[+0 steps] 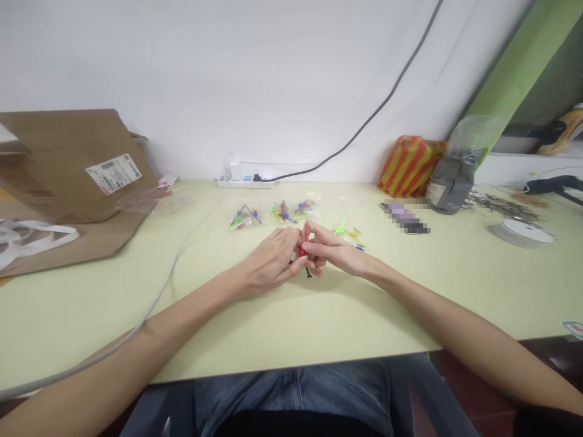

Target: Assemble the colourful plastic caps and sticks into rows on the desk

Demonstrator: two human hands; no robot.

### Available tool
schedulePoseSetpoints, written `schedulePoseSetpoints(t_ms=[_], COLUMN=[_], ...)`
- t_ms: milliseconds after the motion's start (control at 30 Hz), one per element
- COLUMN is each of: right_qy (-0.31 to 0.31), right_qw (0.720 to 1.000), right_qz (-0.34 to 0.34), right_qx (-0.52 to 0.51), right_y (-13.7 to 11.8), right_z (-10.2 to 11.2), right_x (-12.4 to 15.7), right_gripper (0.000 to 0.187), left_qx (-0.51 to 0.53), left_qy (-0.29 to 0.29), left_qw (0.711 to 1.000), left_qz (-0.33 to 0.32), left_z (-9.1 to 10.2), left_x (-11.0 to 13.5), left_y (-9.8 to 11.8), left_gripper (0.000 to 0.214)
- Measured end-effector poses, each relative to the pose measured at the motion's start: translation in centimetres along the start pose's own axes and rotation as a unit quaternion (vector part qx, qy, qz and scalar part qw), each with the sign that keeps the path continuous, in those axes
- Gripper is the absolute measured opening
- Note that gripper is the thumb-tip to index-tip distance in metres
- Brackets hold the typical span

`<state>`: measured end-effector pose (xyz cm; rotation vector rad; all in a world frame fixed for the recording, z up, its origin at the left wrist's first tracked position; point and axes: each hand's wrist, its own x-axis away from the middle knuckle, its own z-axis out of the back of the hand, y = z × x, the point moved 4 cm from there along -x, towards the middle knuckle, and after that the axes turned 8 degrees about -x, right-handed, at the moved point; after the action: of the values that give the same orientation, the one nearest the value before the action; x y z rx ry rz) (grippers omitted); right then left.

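My left hand (277, 258) and my right hand (334, 247) meet over the middle of the table, fingers closed. Between their fingertips is a small red plastic piece (302, 249), partly hidden by the fingers. A thin black part (308, 273) sticks out below the fingers; whether it is joined to the red piece I cannot tell. Just beyond my right hand lie loose small plastic parts (348, 233) in green, yellow, white and blue. Behind my hands three clear bags of coloured parts sit in a row: a left bag (245, 216), a middle bag (283, 212) and a right bag (304, 209).
A brown paper bag (68, 170) stands at the left, and a grey cable (168, 279) crosses the table near my left arm. By the wall lies a power strip (241, 181). To the right are a striped bag (405, 167), a grey pouch (450, 182) and a white spool (521, 232).
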<state>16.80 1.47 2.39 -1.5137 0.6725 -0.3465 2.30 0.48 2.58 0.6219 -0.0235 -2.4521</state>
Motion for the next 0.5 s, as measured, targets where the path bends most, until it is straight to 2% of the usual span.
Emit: schedulePoseSetpoints(t_ms=[133,233,367,500], right_qy=[-0.012,0.015,0.123,0.230], right_qw=[0.998,0.999,0.987,0.961], right_qz=[0.007,0.043,0.081,0.063], right_qx=[-0.054,-0.026,0.061,0.138], right_y=[0.0,-0.3,-0.4,0.3], right_z=[-0.1,0.1,1.6,4.0], right_x=[0.0,-0.1,-0.4,-0.3], right_gripper=[0.026,0.030,0.039,0.048], left_qx=[0.014,-0.005,-0.059,-0.043], left_qy=[0.046,0.063,0.088,0.103], left_qw=[0.999,0.997,0.993,0.991], left_qz=[0.014,0.047,0.059,0.073], left_z=[0.7,1.1,0.9,0.4], left_x=[0.3,0.4,0.2,0.1], left_y=[-0.4,-1.0,-2.0,-3.0], left_gripper=[0.017,0.017,0.017,0.018])
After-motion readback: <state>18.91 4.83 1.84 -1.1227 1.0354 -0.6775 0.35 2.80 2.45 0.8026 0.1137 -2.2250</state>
